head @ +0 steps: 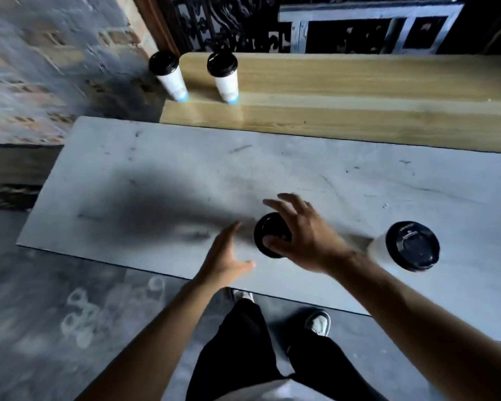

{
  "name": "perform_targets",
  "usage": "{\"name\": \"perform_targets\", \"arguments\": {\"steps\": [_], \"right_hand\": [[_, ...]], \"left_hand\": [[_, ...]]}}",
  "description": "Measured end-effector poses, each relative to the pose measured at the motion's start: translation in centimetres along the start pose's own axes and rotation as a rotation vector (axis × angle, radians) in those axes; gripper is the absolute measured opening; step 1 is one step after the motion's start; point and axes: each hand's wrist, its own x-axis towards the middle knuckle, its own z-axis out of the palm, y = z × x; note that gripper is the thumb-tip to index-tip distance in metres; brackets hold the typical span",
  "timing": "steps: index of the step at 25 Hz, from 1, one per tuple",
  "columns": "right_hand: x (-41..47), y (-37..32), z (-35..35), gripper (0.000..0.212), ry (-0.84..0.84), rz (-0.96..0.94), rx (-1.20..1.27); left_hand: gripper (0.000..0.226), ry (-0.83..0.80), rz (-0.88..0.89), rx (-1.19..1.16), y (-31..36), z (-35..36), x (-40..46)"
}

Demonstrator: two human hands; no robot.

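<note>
A paper cup with a black lid (268,227) stands on the grey marble counter (156,183) near its front edge. My right hand (301,235) is spread over this cup from the right. Its thumb touches the near side of the lid, and its fingers are splayed above the far rim. My left hand (226,256) hovers just left of the cup, flat and blurred, with its fingers pointing toward the cup and nothing in it.
A second black-lidded white cup (411,246) stands to the right, close to my right forearm. Two more lidded cups (168,73) (224,76) stand on the raised wooden ledge (359,91) at the back. A brick wall is on the left.
</note>
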Motion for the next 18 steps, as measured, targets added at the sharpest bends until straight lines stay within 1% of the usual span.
{"name": "perform_targets", "arguments": {"steps": [1,2,3,5,7,8,9,11,13,15,18], "right_hand": [[-0.9,-0.1,1.1,0.082,-0.022,0.009,-0.027],[-1.6,-0.2,2.2,0.086,-0.025,0.022,-0.041],[-2.1,-0.3,3.1,0.087,-0.006,0.044,-0.042],[-2.6,-0.3,3.9,0.083,0.034,0.079,-0.011],[-2.8,-0.2,3.6,0.08,0.064,0.104,0.048],[-2.7,-0.3,3.3,0.079,0.08,0.115,0.065],[-2.6,-0.4,3.1,0.078,0.096,0.13,0.075],[-2.8,-1.0,2.5,0.077,0.122,0.182,0.12],[-2.9,-1.3,2.0,0.076,0.188,0.219,0.186],[-3.3,-1.5,1.0,0.071,0.245,0.28,0.327],[-4.0,-2.2,-0.2,0.052,0.285,0.333,0.577]], "left_hand": [[0.101,-0.056,-0.019,-0.028,0.1,1.1,-0.4],[0.099,-0.091,-0.033,-0.059,0.4,2.1,-0.3],[0.093,-0.09,-0.038,-0.077,0.8,2.8,0.1],[0.072,-0.024,-0.01,-0.081,1.5,3.5,1.0],[0.051,0.036,0.06,-0.093,2.2,3.5,1.3],[0.046,0.046,0.092,-0.101,2.3,3.2,1.3],[0.047,0.034,0.113,-0.106,2.2,2.8,1.1],[0.058,-0.032,0.147,-0.123,1.9,1.7,0.4],[0.063,-0.075,0.197,-0.113,1.8,0.0,-0.2],[0.057,-0.105,0.242,-0.145,1.9,-2.2,-1.0],[0.039,-0.096,0.336,-0.261,3.5,-5.1,-2.4]]}}
